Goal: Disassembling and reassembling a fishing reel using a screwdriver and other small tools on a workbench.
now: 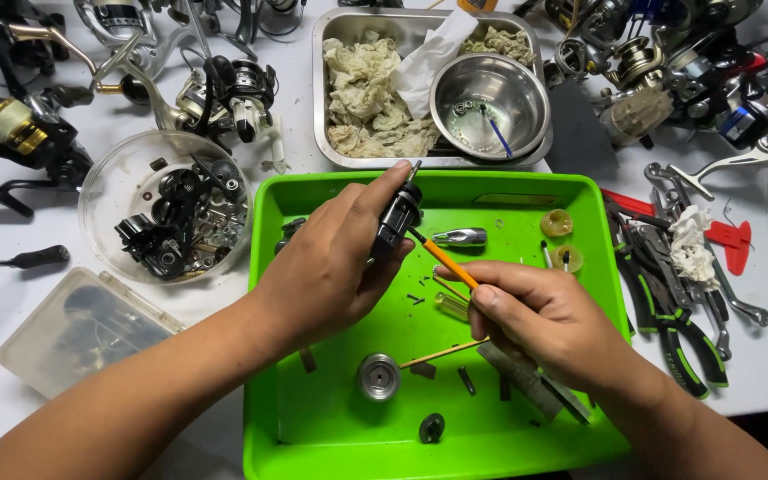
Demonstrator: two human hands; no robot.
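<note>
Green tray (580, 191) catching loose parts; left hand (331, 267) gripping black reel part (397, 218) above its far edge, steadied; right hand (544, 311) pinching orange tool (442, 258), tip against it.

Head-worn view, steeply down, near green tray (580, 204)
</note>
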